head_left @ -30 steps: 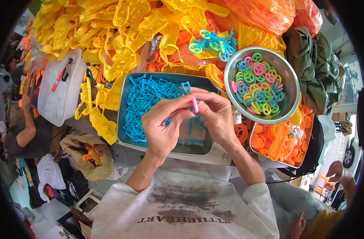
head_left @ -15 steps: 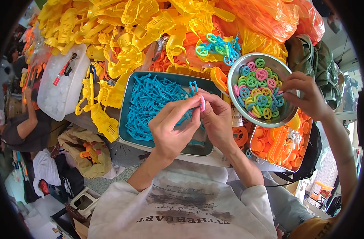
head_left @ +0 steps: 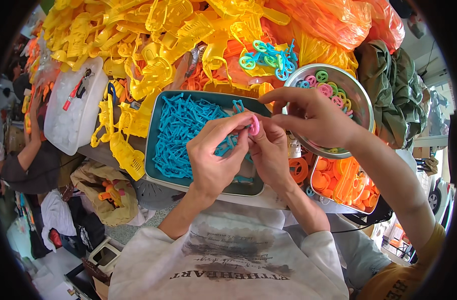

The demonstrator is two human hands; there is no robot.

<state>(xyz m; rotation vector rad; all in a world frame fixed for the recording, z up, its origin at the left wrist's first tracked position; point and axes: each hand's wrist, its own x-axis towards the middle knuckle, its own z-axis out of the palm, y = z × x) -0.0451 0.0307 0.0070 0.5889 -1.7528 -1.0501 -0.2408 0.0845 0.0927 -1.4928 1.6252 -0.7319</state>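
Over the teal-lined tray (head_left: 153,172), my left hand (head_left: 213,152) and my right hand (head_left: 271,152) meet, their fingertips closed on a small pink plastic wheel (head_left: 254,125). A blue forked plastic piece (head_left: 238,105) sticks up beside the wheel, behind my left index finger; its lower part is hidden, so whether it joins the wheel I cannot tell. Many thin blue plastic parts (head_left: 181,135) fill the left of the tray. Another person's hand (head_left: 316,117) reaches in from the right, close to my right hand and over the metal bowl (head_left: 367,100) of coloured wheels (head_left: 337,101).
Yellow plastic parts (head_left: 158,75) are heaped along the back. Blue assembled pieces with wheels (head_left: 273,60) lie behind the bowl. An orange-filled tray (head_left: 343,182) stands at right, a white bin (head_left: 63,115) with red-handled pliers (head_left: 74,95) at left. Orange bags (head_left: 333,25) rest at far right.
The other person's hand has moved left from the bowl's right side to beside my right hand. My hands keep their hold on the pink wheel, almost unmoved. The view has shifted slightly.
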